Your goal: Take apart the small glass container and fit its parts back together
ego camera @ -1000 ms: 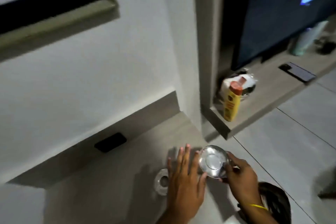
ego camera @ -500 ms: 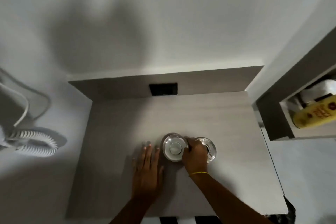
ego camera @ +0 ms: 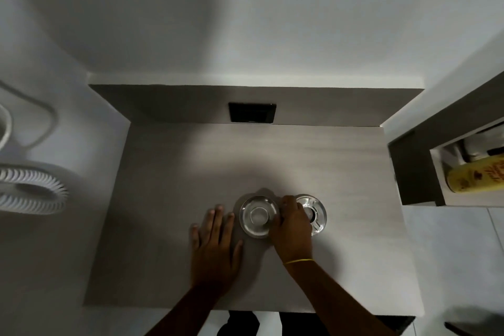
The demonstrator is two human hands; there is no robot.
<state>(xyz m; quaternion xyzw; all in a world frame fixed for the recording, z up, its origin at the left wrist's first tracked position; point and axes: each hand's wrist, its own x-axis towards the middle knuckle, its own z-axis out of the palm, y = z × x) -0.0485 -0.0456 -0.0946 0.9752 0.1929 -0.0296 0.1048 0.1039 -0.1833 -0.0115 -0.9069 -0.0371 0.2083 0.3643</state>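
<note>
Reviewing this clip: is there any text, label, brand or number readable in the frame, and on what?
Yellow bottle in the shelf niche at right: red print and a small dark emblem, too blurred to read.
White package behind it: no lettering can be made out.
Glass parts, desk, black wall plate: no text visible.

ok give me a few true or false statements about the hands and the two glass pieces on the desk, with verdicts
1. The left hand lies flat on the desk, holding nothing. True.
2. The two glass pieces are stacked. False: the glass lid and the glass base sit side by side.
3. The right hand is between the two pieces, touching the lid. True.
4. A yellow bottle stands on the desk. False: it lies in the shelf to the right.
5. The right wrist is bare. False: it wears a thin yellow band.
</note>
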